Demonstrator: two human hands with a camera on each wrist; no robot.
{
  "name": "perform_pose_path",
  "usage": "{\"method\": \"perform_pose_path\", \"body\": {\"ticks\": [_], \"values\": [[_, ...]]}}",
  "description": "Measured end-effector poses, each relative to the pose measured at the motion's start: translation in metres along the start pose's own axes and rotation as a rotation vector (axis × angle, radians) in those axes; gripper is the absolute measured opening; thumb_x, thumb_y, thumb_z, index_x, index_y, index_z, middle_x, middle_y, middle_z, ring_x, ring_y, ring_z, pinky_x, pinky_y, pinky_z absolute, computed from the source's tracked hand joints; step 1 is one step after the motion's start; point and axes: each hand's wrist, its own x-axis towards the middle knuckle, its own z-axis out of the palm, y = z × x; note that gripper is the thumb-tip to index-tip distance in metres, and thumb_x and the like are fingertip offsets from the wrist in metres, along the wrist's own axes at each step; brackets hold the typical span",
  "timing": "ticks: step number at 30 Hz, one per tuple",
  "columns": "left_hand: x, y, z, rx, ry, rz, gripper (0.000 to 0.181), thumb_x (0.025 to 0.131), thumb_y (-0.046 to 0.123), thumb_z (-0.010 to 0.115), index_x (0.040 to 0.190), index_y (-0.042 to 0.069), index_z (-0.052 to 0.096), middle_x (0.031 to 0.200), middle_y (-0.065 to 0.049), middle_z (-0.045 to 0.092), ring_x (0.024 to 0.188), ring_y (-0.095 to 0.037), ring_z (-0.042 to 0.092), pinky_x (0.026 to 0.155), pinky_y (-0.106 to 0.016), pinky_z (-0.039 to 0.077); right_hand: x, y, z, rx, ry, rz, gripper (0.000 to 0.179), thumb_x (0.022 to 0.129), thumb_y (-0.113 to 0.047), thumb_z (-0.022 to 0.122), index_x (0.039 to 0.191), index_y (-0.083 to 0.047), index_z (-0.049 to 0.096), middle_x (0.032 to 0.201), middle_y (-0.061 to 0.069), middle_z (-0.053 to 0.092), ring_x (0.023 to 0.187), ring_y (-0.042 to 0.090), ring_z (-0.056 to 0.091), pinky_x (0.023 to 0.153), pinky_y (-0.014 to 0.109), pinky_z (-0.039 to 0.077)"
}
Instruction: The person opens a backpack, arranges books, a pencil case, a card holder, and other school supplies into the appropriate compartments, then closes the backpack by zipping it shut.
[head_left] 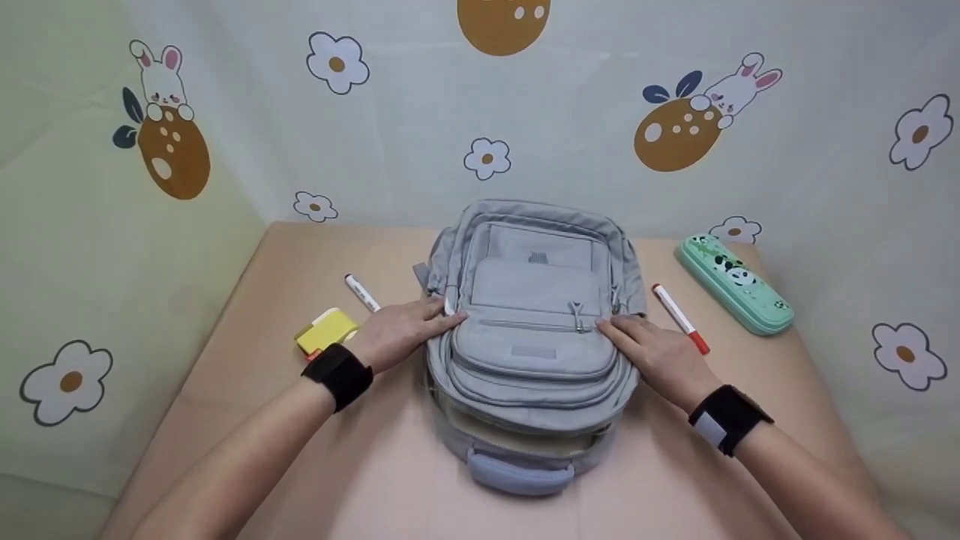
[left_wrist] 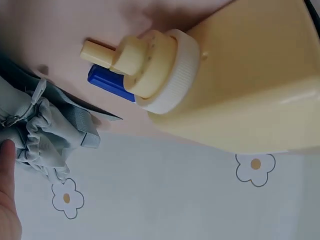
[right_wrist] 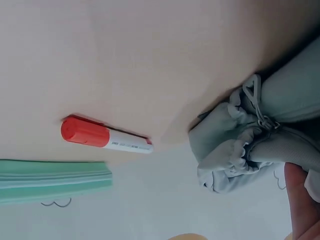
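Note:
A grey backpack (head_left: 536, 292) lies front side up on the table, its padded top handle (head_left: 519, 474) toward me. The compartment near the handle gapes a little. My left hand (head_left: 394, 330) grips the bag's left side, thumb on the front panel. On the opposite side my right hand (head_left: 664, 356) holds the edge, thumb beside the front pocket's zipper pull (head_left: 577, 319). Gathered side-pocket fabric (right_wrist: 230, 145) shows near a right fingertip in the right wrist view. In the left wrist view, one left finger (left_wrist: 7, 175) touches the bag's side; most of that hand is out of frame.
Left of the bag are a yellow bottle (left_wrist: 250, 75) with a white collar and a white marker (head_left: 362, 291) with a blue cap (left_wrist: 110, 82). To the right lie a red-capped marker (head_left: 680, 319) and a green panda pencil case (head_left: 735, 285). A patterned curtain (head_left: 405, 112) encloses the table.

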Motion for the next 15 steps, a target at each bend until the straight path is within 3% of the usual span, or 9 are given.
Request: {"method": "perform_pose_path", "body": {"ticks": [4,8,15], "values": [[-0.001,0.001,0.003,0.066,-0.029,0.028,0.054,0.099,0.001,0.056,0.150,0.021,0.054,0.142,-0.025,0.055,0.129,-0.039,0.056,0.098,-0.050,0.052,-0.005,-0.003,0.006,-0.023,0.019,-0.042,0.051,0.094,-0.006,0.047,0.143,-0.011,0.059,0.124,0.018,0.066,0.109,0.037,0.066,0.073,0.050,0.058],[-0.003,0.002,0.004,0.074,-0.050,0.047,0.055,0.099,-0.001,0.055,0.150,0.021,0.054,0.143,-0.027,0.054,0.131,-0.041,0.055,0.099,-0.051,0.051,-0.010,-0.005,0.010,-0.021,-0.018,-0.050,0.052,0.092,-0.003,0.053,0.143,-0.013,0.060,0.125,0.019,0.065,0.112,0.039,0.065,0.072,0.051,0.058],[-0.007,0.004,0.006,0.017,-0.139,-0.008,0.057,0.103,0.001,0.049,0.155,0.025,0.047,0.153,-0.026,0.044,0.140,-0.041,0.045,0.106,-0.053,0.045,-0.012,-0.007,0.006,0.010,-0.125,-0.020,0.058,0.089,0.000,0.061,0.145,-0.014,0.058,0.131,0.020,0.062,0.119,0.040,0.060,0.076,0.051,0.058]]}}
